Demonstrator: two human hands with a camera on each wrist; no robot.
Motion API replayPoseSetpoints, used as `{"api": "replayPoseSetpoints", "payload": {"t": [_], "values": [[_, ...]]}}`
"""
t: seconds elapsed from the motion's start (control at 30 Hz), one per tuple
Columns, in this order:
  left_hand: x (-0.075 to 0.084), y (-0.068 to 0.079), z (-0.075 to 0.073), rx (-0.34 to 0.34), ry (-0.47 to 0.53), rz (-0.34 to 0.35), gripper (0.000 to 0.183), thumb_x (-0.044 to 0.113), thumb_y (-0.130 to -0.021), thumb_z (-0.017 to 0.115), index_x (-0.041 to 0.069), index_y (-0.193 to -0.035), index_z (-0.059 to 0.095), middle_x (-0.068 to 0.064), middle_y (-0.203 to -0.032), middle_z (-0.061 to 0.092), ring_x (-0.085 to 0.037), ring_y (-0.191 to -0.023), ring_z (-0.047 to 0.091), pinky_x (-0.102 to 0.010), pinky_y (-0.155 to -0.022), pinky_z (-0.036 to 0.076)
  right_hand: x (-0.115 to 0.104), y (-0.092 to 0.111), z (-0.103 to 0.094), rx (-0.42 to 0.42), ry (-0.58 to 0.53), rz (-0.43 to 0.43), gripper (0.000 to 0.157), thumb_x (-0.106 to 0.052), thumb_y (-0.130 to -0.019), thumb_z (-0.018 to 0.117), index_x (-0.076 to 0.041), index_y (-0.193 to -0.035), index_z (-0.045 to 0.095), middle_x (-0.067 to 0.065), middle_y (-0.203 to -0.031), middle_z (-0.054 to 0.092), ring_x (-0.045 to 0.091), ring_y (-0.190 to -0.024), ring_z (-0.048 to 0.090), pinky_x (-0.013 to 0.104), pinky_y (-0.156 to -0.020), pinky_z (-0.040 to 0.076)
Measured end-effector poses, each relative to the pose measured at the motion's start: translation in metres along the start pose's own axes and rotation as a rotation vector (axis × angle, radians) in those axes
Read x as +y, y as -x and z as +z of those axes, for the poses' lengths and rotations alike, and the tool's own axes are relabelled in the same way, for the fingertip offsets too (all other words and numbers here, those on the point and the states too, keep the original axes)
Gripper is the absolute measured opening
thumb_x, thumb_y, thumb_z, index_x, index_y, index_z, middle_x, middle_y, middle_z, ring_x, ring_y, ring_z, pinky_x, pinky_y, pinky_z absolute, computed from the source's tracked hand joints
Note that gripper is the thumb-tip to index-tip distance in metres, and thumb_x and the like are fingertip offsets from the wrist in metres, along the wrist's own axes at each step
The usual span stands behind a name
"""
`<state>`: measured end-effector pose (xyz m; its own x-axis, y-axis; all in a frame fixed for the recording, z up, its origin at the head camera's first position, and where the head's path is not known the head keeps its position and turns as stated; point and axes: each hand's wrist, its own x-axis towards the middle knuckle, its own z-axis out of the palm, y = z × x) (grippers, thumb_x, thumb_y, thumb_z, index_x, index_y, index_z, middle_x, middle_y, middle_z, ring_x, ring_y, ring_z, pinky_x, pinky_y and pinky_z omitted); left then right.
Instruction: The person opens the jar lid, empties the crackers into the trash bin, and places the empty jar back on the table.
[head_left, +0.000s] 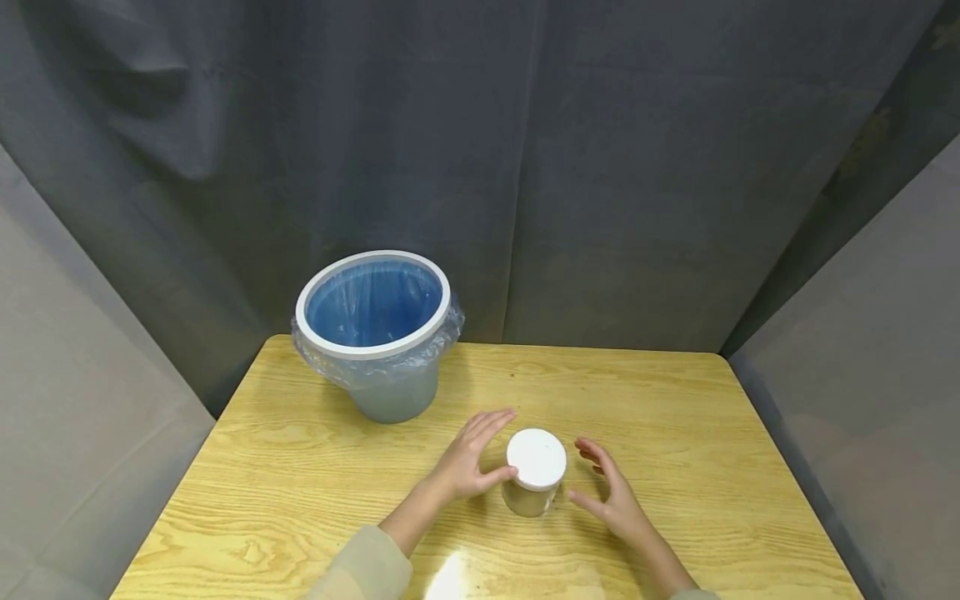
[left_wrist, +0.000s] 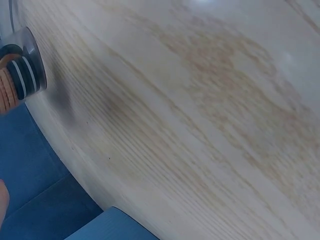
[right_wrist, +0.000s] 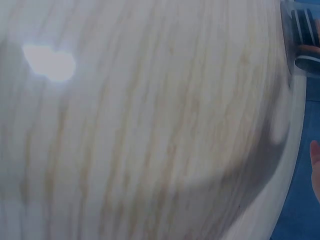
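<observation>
A clear jar (head_left: 529, 500) with a white lid (head_left: 537, 458) stands upright on the wooden table. To its left is my left hand (head_left: 468, 467), fingers extended past the lid and thumb tip right at the lid's edge. On the other side my right hand (head_left: 611, 496) is held apart from the jar, its fingers loosely bent toward it and nothing in its grasp. Part of the clear jar (left_wrist: 35, 60) enters the left wrist view at the left edge, with dark striped and pinkish shapes showing through. The right wrist view catches the jar (right_wrist: 290, 45) at its upper right edge.
A bin (head_left: 393, 396) with a white rim (head_left: 302, 321) and a clear plastic liner (head_left: 337, 367) stands at the table's back left. Grey curtains (head_left: 600, 183) hang behind the wooden table (head_left: 247, 500) and along both sides.
</observation>
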<state>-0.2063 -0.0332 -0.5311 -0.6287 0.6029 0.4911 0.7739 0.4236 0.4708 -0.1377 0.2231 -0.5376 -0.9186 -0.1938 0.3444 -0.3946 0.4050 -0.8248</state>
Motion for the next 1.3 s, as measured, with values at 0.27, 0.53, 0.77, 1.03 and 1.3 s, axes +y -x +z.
{"api": "replayPoseSetpoints", "payload": {"t": [0.27,0.53,0.77,1.03,1.3], "values": [[0.002,0.003,0.005,-0.002,0.045,0.002,0.076,0.06,-0.085,0.047,0.007,-0.138,0.037,-0.007,-0.14,0.041,-0.025,-0.128,0.038,-0.051,-0.104,0.026,0.014,0.003,0.013,-0.018,-0.049,0.006,0.074,0.0,-0.073,0.072,0.008,-0.134,0.032,0.029,-0.132,0.039,0.046,-0.114,0.038,0.062,-0.087,0.032],[0.004,0.003,0.009,-0.06,0.071,-0.04,0.076,0.059,-0.084,0.05,0.011,-0.14,0.034,-0.001,-0.142,0.038,-0.021,-0.131,0.033,-0.048,-0.106,0.025,0.036,0.006,0.023,-0.007,-0.052,0.019,0.081,-0.005,-0.071,0.076,-0.003,-0.138,0.032,0.016,-0.134,0.042,0.036,-0.118,0.04,0.058,-0.088,0.034],[0.005,0.002,0.011,-0.084,0.081,-0.052,0.075,0.047,-0.081,0.061,0.014,-0.141,0.033,0.001,-0.143,0.037,-0.019,-0.131,0.032,-0.048,-0.105,0.027,0.03,0.007,0.027,-0.042,-0.075,0.027,0.079,-0.006,-0.073,0.075,0.0,-0.138,0.029,0.018,-0.135,0.04,0.014,-0.119,0.037,0.062,-0.088,0.033],[0.008,-0.001,0.01,-0.1,0.09,-0.063,0.078,0.042,-0.077,0.068,0.017,-0.141,0.033,0.002,-0.142,0.038,-0.018,-0.131,0.033,-0.046,-0.106,0.026,0.01,0.004,0.031,-0.017,-0.058,0.066,0.079,-0.004,-0.069,0.077,0.003,-0.135,0.034,0.024,-0.133,0.042,0.023,-0.118,0.04,0.061,-0.089,0.035],[0.01,-0.003,0.012,-0.129,0.121,-0.075,0.082,0.041,-0.075,0.071,0.017,-0.142,0.031,0.0,-0.143,0.037,-0.021,-0.13,0.033,-0.048,-0.102,0.032,0.027,0.006,0.038,-0.037,-0.099,0.102,0.079,-0.012,-0.072,0.076,-0.002,-0.137,0.032,0.019,-0.136,0.038,0.028,-0.116,0.041,0.062,-0.092,0.033]]}}
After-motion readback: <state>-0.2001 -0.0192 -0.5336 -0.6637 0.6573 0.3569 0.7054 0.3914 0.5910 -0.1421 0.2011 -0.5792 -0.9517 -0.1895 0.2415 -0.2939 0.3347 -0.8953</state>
